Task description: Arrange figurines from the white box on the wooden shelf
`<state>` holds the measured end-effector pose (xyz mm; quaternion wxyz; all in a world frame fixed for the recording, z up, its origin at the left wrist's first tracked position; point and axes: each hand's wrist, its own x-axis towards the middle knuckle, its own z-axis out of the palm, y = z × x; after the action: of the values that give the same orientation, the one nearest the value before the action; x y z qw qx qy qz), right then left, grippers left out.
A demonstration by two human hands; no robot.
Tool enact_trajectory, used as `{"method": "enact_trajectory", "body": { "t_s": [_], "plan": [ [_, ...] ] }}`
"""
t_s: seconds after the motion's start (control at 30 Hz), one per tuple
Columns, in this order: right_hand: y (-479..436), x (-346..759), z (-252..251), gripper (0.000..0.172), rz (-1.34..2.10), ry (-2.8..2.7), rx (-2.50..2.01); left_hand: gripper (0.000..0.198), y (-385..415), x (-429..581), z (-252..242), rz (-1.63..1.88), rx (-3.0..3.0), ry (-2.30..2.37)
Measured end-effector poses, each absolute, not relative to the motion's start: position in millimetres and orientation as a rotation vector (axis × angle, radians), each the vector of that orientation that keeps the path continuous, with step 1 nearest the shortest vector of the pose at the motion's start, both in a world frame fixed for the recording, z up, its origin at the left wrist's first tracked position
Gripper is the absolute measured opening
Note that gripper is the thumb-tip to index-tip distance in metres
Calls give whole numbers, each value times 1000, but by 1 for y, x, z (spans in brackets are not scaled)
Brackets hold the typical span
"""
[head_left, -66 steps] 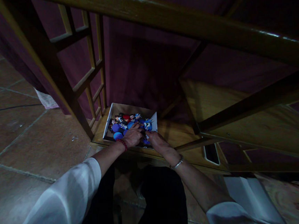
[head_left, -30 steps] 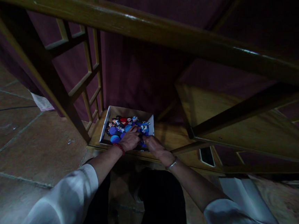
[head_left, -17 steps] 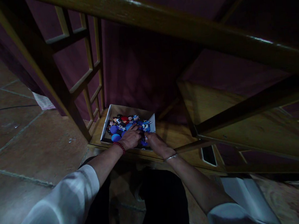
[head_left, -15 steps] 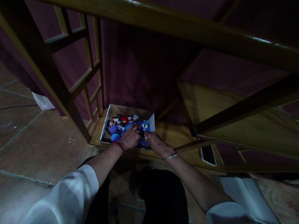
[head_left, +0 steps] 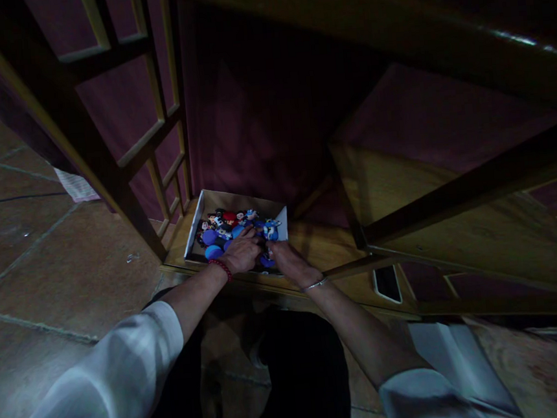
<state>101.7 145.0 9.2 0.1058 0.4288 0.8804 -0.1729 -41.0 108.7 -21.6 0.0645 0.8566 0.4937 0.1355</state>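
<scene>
An open cardboard box with pale walls sits on a low wooden shelf. Inside it lie several small cartoon-like figures, among them a red one and a blue-and-white one. Round blue-purple pieces lie toward the box's left side. My left hand, with a red bead bracelet at the wrist, reaches over the front wall, fingers stretched across the pieces. Beside it my right hand, wearing a silver bangle, dips in at the front right corner with fingers curled. Whatever its fingertips grip is too small and dark to name.
A phone lies on the wooden shelf to the right. Wooden lattice rises at the left, and a thick beam crosses overhead. Dark red cloth hangs behind the box. Papers lie at lower right.
The view has shifted slightly, with the overhead beam higher in the picture. Both hands stay at the box in nearly the same pose.
</scene>
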Motion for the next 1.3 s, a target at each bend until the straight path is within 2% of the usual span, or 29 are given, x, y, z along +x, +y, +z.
{"method": "enact_trajectory", "body": {
  "t_s": [0.13,0.63,0.97,1.3],
  "plan": [
    [147,100,8,22,-400,2587,1229,23,109,-42,-20,382,2583,1476],
    [143,101,6,20,-399,2635,1207,23,110,-41,-23,376,2595,1503],
    [136,91,13,24,-445,2534,1358,33,108,-41,-25,338,2667,1519],
    [124,91,16,28,-454,2525,1464,26,112,-37,-31,304,2680,1546]
  ]
}}
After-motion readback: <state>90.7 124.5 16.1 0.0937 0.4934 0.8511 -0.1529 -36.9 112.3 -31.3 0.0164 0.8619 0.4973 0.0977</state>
